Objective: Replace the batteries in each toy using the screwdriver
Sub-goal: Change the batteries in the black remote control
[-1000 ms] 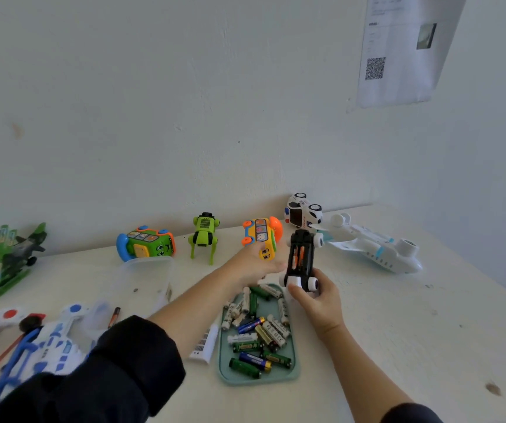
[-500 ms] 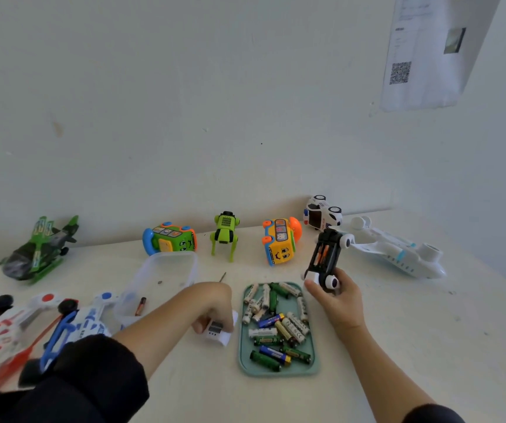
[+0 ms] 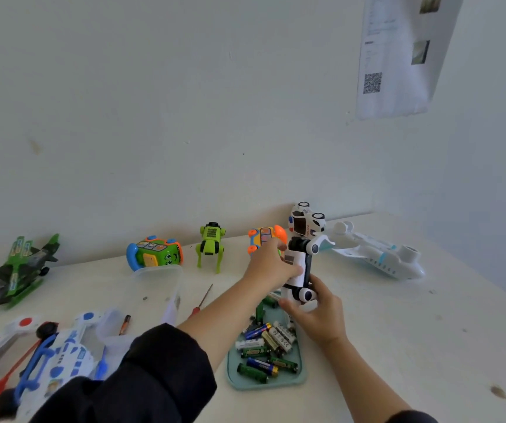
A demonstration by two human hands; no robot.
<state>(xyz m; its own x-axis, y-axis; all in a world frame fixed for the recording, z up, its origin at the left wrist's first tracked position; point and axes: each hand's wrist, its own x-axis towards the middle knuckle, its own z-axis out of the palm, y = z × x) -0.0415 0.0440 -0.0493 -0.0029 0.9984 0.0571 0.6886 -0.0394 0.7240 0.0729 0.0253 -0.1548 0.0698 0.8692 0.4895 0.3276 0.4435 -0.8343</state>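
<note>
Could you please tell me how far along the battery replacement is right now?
Done: cannot tell. In hand: both hands hold the black-and-white toy car above the battery tray. Left: the screwdriver lies unused; other toys wait.

Pale wall (image 3: 184, 102), QR sheet (image 3: 398, 56) taped; light wooden table (image 3: 413, 331).

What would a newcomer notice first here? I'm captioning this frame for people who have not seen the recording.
First, both hands meet at centre: the right hand grips a black-and-white toy car held on end, while the left hand presses a white cover against it. Just below lies a teal tray heaped with batteries. Bright toys line the wall behind, with a white toy airplane at right.
</note>
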